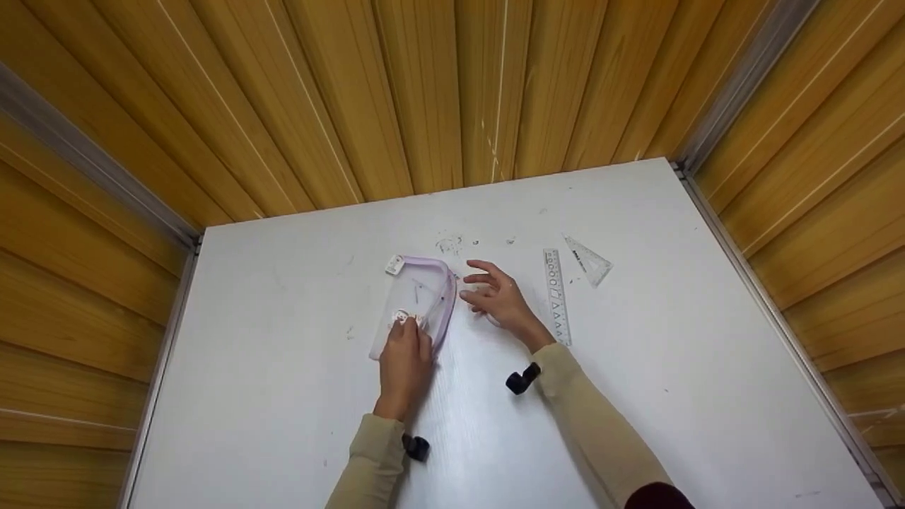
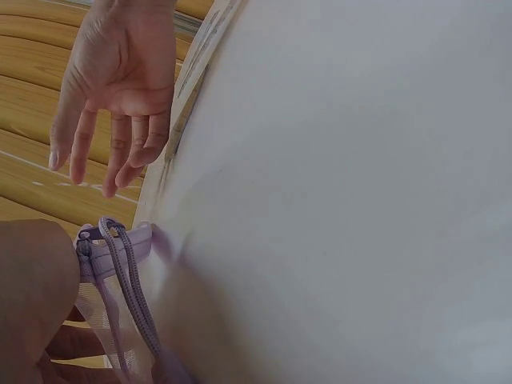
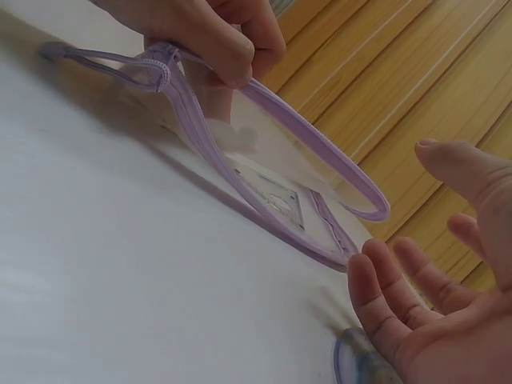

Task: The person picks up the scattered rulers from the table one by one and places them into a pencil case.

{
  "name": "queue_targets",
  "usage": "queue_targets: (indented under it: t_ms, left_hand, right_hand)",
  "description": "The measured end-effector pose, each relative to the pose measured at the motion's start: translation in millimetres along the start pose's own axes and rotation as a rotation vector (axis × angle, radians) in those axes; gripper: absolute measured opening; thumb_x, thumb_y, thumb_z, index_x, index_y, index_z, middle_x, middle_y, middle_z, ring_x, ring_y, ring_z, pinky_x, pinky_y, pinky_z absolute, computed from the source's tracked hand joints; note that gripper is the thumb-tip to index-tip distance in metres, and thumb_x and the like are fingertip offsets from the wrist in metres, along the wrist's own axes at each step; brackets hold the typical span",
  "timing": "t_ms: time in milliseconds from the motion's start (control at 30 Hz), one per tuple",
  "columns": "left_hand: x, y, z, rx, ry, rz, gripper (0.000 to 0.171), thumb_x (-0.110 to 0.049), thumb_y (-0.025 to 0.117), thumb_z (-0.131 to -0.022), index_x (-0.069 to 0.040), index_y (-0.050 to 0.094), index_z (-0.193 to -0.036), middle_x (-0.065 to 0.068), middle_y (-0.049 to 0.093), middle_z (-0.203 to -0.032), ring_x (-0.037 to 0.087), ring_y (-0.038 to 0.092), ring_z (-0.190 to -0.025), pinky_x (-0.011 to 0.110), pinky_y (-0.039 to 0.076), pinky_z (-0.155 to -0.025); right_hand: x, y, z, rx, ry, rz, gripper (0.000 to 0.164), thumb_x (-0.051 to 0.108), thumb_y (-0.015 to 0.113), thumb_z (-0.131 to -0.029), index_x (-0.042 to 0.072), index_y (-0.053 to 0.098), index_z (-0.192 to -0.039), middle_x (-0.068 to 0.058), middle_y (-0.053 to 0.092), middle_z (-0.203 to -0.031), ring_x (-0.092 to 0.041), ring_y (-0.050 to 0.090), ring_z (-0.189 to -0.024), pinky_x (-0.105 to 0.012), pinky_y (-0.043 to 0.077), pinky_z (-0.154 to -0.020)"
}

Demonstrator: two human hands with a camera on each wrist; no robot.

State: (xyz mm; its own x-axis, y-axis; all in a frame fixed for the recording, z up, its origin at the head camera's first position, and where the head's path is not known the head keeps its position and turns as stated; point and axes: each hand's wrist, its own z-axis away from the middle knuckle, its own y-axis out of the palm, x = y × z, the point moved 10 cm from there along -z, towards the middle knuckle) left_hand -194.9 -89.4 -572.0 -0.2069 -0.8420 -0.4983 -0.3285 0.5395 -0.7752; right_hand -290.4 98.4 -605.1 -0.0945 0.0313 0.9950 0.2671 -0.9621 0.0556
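A translucent pencil pouch [image 1: 447,322] with lilac zipped edging lies on the white table, its zip side gaping in the right wrist view. My left hand [image 1: 405,359] pinches the pouch's near part, beside a white printed patch [image 1: 401,315]. In the right wrist view, the left hand [image 3: 220,40] grips the edging close to the zip pull cord [image 3: 104,60]. A flat clear piece with dark markings [image 3: 276,198] shows inside the pouch. My right hand [image 1: 498,298] hovers by the pouch's right edge, fingers spread and holding nothing.
Right of the right hand lie a clear stencil ruler [image 1: 556,297] and a clear set square [image 1: 590,261]. A blurred blue-rimmed item [image 3: 346,360] sits below the right fingers in the right wrist view. Wood-patterned panels [image 1: 424,92] border the table.
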Motion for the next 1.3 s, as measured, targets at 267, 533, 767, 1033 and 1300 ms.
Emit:
queue_targets:
  t_ms: [267, 533, 767, 1033, 1300]
  left_hand:
    - [1.5, -2.4, -0.5, 0.003, -0.018, 0.006, 0.012, -0.009, 0.058, -0.098, 0.001, 0.061, -0.102, 0.016, 0.062, -0.087, 0.033, 0.063, -0.068, 0.050, 0.055, -0.061]
    - [-0.5, -4.8, -0.8, -0.007, -0.010, 0.016, 0.009, -0.008, 0.057, -0.098, 0.000, 0.060, -0.099, 0.015, 0.062, -0.086, 0.029, 0.061, -0.067, 0.047, 0.055, -0.059]
    - [-0.6, -6.2, -0.4, -0.004, -0.015, 0.015, 0.011, -0.009, 0.057, -0.099, 0.000, 0.061, -0.103, 0.015, 0.063, -0.090, 0.029, 0.062, -0.070, 0.047, 0.056, -0.061]
    - [1.1, -5.4, -0.4, 0.006, -0.029, 0.010, 0.013, -0.010, 0.056, -0.099, 0.001, 0.062, -0.104, 0.016, 0.064, -0.091, 0.030, 0.063, -0.071, 0.048, 0.056, -0.063]
    - [1.5, -2.3, 0.6, 0.021, -0.034, 0.028, 0.014, -0.009, 0.055, -0.100, 0.002, 0.062, -0.106, 0.015, 0.063, -0.092, 0.029, 0.063, -0.071, 0.047, 0.056, -0.062]
  right_hand:
    - [9, -19, 6, -0.031, -0.039, 0.028, 0.064, 0.013, 0.078, -0.092, 0.009, 0.050, -0.149, -0.028, 0.057, -0.135, -0.053, 0.063, -0.105, -0.045, 0.058, -0.080]
    - [17, -38, 11, -0.049, -0.045, 0.053, 0.061, 0.019, 0.079, -0.092, 0.016, 0.052, -0.148, -0.028, 0.056, -0.136, -0.046, 0.065, -0.111, -0.050, 0.057, -0.086]
    - [17, -56, 12, -0.082, -0.019, 0.064, 0.063, 0.022, 0.080, -0.091, 0.017, 0.052, -0.147, -0.026, 0.056, -0.137, -0.045, 0.064, -0.114, -0.056, 0.054, -0.090]
    - [19, -71, 13, -0.108, -0.029, 0.095, 0.062, 0.024, 0.079, -0.092, 0.015, 0.052, -0.147, -0.025, 0.057, -0.136, -0.045, 0.064, -0.114, -0.044, 0.057, -0.084]
    - [20, -103, 15, -0.210, -0.043, 0.157, 0.057, 0.029, 0.079, -0.092, 0.017, 0.057, -0.143, -0.018, 0.062, -0.130, -0.039, 0.066, -0.110, -0.038, 0.058, -0.080]
